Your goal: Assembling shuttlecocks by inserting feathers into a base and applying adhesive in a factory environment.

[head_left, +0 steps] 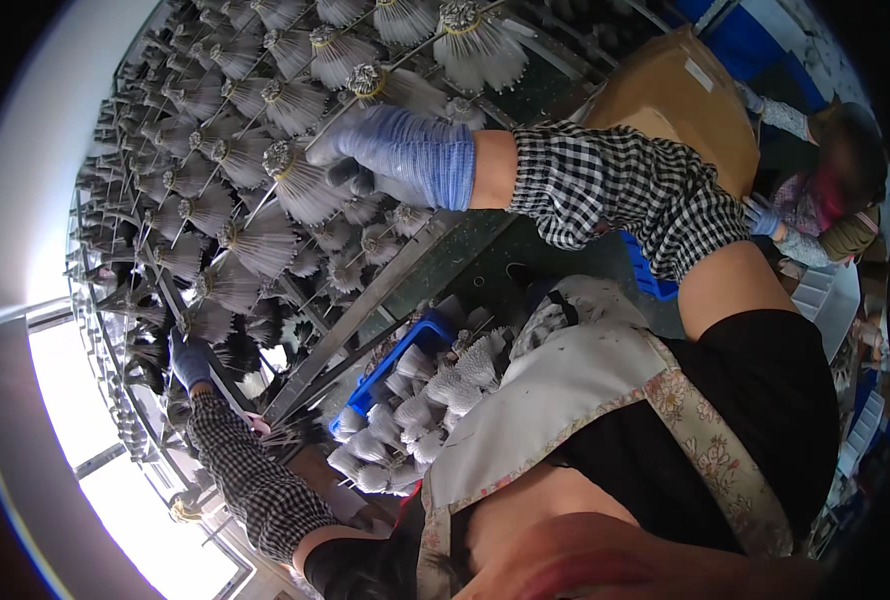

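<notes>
A big rack (pixel 385 280) of thin metal rods fills the upper left, and a grey-white feathered, shuttlecock-like piece sits on the tip of each rod. My right hand (pixel 390 150), in a blue glove below a checked sleeve, reaches across the rack. Its fingers are closed around one feathered piece (pixel 300 180). My left hand (pixel 190 360), also in a blue glove, is raised against the darker pieces at the rack's lower left; its grip is hidden. A blue crate (pixel 420 335) below the rack holds several white feathered pieces (pixel 435 395). My apron (pixel 555 400) covers the lower middle.
A brown cardboard box (pixel 680 95) stands at the upper right. Beside it, another person (pixel 835 190) in blue gloves works at the right edge. White trays (pixel 830 295) sit near that person. A bright window (pixel 115 470) lies at the lower left.
</notes>
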`<state>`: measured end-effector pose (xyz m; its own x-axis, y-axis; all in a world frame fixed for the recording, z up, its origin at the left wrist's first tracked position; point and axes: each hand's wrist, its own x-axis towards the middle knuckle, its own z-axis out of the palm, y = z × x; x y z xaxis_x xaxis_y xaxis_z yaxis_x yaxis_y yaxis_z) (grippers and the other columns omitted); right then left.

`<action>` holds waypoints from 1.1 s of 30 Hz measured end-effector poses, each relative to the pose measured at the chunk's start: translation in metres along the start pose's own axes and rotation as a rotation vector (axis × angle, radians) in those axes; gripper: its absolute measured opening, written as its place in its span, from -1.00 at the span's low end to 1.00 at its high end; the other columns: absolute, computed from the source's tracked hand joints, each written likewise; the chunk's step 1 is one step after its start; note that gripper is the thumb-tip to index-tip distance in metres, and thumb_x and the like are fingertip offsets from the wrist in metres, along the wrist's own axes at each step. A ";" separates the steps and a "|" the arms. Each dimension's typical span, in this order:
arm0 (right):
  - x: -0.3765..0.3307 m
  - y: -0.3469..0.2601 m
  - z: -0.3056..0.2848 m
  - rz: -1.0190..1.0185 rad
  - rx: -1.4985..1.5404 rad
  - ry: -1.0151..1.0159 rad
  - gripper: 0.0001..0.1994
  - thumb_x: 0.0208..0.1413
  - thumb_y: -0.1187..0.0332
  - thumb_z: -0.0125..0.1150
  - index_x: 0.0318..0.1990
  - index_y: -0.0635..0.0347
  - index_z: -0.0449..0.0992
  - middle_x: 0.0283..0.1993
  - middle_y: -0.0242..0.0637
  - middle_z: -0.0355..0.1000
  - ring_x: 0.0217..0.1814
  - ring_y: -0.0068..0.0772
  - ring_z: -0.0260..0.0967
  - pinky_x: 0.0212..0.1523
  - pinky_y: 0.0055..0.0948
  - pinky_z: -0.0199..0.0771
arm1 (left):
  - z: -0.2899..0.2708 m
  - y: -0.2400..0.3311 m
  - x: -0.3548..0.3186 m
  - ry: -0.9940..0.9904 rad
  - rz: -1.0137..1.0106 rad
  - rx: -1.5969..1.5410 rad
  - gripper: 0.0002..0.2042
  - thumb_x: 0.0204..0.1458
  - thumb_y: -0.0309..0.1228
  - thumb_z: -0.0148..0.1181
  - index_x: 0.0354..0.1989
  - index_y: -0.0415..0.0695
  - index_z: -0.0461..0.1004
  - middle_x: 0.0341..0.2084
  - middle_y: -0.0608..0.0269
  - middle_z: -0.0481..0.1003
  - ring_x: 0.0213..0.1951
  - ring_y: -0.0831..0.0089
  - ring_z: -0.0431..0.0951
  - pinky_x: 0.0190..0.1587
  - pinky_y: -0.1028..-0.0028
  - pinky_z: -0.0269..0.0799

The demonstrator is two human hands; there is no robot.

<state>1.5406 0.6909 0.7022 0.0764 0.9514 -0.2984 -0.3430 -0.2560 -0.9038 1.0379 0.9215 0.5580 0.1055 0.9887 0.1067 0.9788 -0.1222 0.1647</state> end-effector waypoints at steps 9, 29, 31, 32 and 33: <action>0.025 0.019 -0.022 -0.004 0.161 -0.059 -0.83 0.13 0.37 0.24 -0.21 0.28 0.53 -0.37 -0.35 0.46 -0.38 -0.56 0.39 -0.45 -0.56 0.38 | -0.010 0.000 -0.009 0.071 0.096 0.122 -0.51 0.11 -0.28 0.14 0.20 -0.21 0.32 0.15 -0.02 0.37 0.19 0.10 0.37 0.23 0.31 0.26; 0.025 0.035 -0.063 0.036 0.260 0.048 -0.87 0.16 0.39 0.18 -0.20 0.24 0.48 -0.45 -0.38 0.41 -0.47 -0.55 0.31 -0.44 -0.57 0.33 | -0.028 0.072 -0.032 0.156 0.032 0.147 -0.70 0.04 -0.23 0.20 -0.02 0.18 0.43 0.08 0.24 0.40 -0.02 0.06 0.50 -0.04 0.15 0.44; 0.035 0.047 -0.071 -0.009 0.273 -0.053 -0.88 0.17 0.39 0.17 -0.20 0.23 0.48 -0.45 -0.38 0.40 -0.46 -0.55 0.32 -0.43 -0.56 0.34 | -0.023 0.070 -0.040 0.213 0.027 0.120 -0.66 0.05 -0.26 0.17 0.05 0.18 0.43 0.10 0.25 0.39 0.01 0.08 0.48 -0.01 0.17 0.43; 0.036 0.048 -0.083 -0.060 0.280 -0.127 -0.88 0.17 0.39 0.16 -0.20 0.22 0.48 -0.45 -0.39 0.40 -0.46 -0.55 0.32 -0.43 -0.54 0.34 | -0.021 0.081 -0.039 0.203 0.047 0.122 -0.63 0.07 -0.29 0.13 0.10 0.18 0.41 0.09 0.24 0.41 0.02 0.11 0.47 0.01 0.18 0.41; 0.035 0.046 -0.081 -0.073 0.251 -0.184 -0.87 0.22 0.32 0.10 -0.29 0.19 0.46 -0.42 -0.38 0.40 -0.41 -0.53 0.30 -0.42 -0.56 0.32 | -0.019 0.079 -0.042 0.186 0.024 0.118 -0.62 0.08 -0.31 0.11 0.11 0.18 0.42 0.05 0.24 0.43 0.02 0.12 0.47 0.02 0.19 0.40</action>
<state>1.6030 0.6989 0.6256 -0.0533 0.9866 -0.1543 -0.5651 -0.1572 -0.8099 1.1072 0.8692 0.5847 0.1053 0.9512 0.2899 0.9913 -0.1235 0.0454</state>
